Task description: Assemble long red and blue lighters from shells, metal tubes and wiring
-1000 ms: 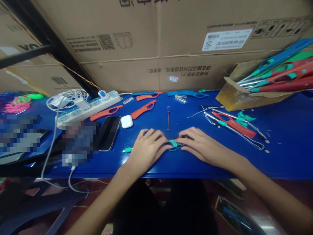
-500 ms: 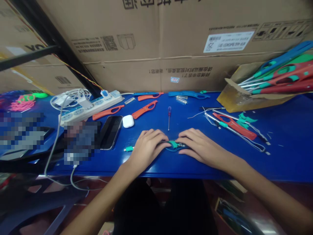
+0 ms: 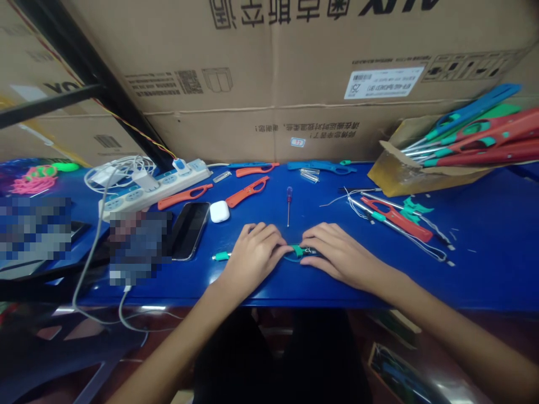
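Both my hands rest on the blue table (image 3: 484,269) near its front edge, pressed on a blue plastic handle with a green trigger piece (image 3: 298,251). My left hand (image 3: 254,255) covers the handle's left part, fingers curled and closed over it; a green tip (image 3: 220,256) sticks out to its left. My right hand (image 3: 339,253) holds the right part, fingers pinched against it. Most of the handle is hidden under my fingers.
A small screwdriver (image 3: 288,205) lies just beyond my hands. A phone (image 3: 190,222), a white earbud case (image 3: 219,211), a power strip (image 3: 155,185) and orange handles (image 3: 246,192) lie left. A red tool with wires (image 3: 396,219) and a cardboard box of tools (image 3: 446,151) lie right. Large cartons stand behind.
My hands stayed on the blue handle; the fingers shifted slightly and more of the green piece is covered. The view tilted up a little.
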`<state>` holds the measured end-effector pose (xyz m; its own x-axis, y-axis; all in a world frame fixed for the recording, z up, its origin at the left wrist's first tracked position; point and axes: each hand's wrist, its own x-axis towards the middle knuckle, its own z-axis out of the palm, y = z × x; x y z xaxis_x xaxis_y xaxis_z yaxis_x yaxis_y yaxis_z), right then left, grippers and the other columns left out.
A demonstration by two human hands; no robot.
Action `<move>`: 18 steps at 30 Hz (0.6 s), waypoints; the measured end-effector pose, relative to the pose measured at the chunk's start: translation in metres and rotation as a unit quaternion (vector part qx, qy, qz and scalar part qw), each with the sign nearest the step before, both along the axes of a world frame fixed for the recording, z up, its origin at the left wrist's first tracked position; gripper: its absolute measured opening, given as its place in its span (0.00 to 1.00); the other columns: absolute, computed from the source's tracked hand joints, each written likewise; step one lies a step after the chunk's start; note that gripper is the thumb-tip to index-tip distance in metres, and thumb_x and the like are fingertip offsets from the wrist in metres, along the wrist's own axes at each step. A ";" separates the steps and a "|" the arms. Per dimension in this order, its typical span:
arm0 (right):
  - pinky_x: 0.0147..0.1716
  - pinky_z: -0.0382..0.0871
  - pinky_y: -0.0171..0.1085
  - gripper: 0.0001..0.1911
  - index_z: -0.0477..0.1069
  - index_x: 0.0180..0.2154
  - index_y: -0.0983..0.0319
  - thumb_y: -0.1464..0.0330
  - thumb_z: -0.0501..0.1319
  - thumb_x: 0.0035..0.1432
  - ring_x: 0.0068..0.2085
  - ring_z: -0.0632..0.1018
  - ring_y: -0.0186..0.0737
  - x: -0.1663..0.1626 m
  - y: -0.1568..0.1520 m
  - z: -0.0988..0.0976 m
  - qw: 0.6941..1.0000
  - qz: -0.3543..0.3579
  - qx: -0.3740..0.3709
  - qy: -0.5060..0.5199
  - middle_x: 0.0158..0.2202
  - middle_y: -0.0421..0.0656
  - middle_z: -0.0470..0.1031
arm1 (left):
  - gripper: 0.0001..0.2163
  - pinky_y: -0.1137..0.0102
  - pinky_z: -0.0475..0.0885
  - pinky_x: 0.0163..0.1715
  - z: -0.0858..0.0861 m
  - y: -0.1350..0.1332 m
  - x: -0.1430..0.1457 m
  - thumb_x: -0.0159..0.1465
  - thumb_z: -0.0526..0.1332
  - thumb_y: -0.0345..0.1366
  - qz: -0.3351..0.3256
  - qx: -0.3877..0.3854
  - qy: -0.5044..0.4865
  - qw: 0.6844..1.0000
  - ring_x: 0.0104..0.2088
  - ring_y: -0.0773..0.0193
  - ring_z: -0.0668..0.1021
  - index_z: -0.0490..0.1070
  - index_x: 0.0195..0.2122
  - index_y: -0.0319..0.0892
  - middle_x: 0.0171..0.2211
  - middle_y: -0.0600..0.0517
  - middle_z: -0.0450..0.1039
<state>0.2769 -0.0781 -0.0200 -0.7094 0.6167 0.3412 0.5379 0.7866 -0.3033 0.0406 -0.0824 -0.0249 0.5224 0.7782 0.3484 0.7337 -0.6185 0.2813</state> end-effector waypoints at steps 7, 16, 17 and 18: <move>0.51 0.68 0.47 0.14 0.72 0.48 0.61 0.59 0.58 0.69 0.51 0.74 0.46 0.001 0.000 -0.004 1.000 0.002 -0.026 0.006 0.48 0.49 0.75 | 0.09 0.61 0.63 0.48 0.006 -0.012 -0.018 0.71 0.61 0.42 0.016 0.017 -0.023 0.999 0.41 0.60 0.77 0.75 0.44 0.43 0.42 0.52 0.81; 0.50 0.69 0.49 0.13 0.74 0.48 0.61 0.60 0.59 0.68 0.50 0.75 0.47 0.001 0.000 -0.002 0.999 0.005 -0.029 0.017 0.47 0.49 0.76 | 0.10 0.63 0.64 0.42 -0.001 -0.020 -0.029 0.74 0.56 0.39 0.036 -0.018 -0.037 0.999 0.41 0.61 0.75 0.77 0.45 0.46 0.44 0.51 0.79; 0.50 0.70 0.49 0.13 0.74 0.48 0.61 0.60 0.59 0.68 0.50 0.75 0.47 0.001 0.000 -0.002 0.999 0.005 -0.028 0.017 0.47 0.49 0.76 | 0.10 0.63 0.64 0.42 -0.002 -0.019 -0.027 0.74 0.56 0.38 0.031 -0.015 -0.033 0.999 0.40 0.61 0.75 0.77 0.44 0.46 0.43 0.52 0.79; 0.50 0.70 0.49 0.13 0.74 0.48 0.61 0.60 0.59 0.68 0.50 0.75 0.47 0.001 0.000 -0.002 0.999 0.005 -0.028 0.016 0.47 0.49 0.76 | 0.10 0.63 0.64 0.42 -0.002 -0.018 -0.026 0.73 0.56 0.37 0.028 -0.013 -0.030 0.999 0.40 0.61 0.75 0.78 0.43 0.46 0.43 0.52 0.79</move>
<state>0.2780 -0.0778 -0.0222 -0.7042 0.6291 0.3292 0.5199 0.7726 -0.3645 0.0148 -0.1003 -0.0267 0.4566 0.8149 0.3570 0.7479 -0.5689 0.3420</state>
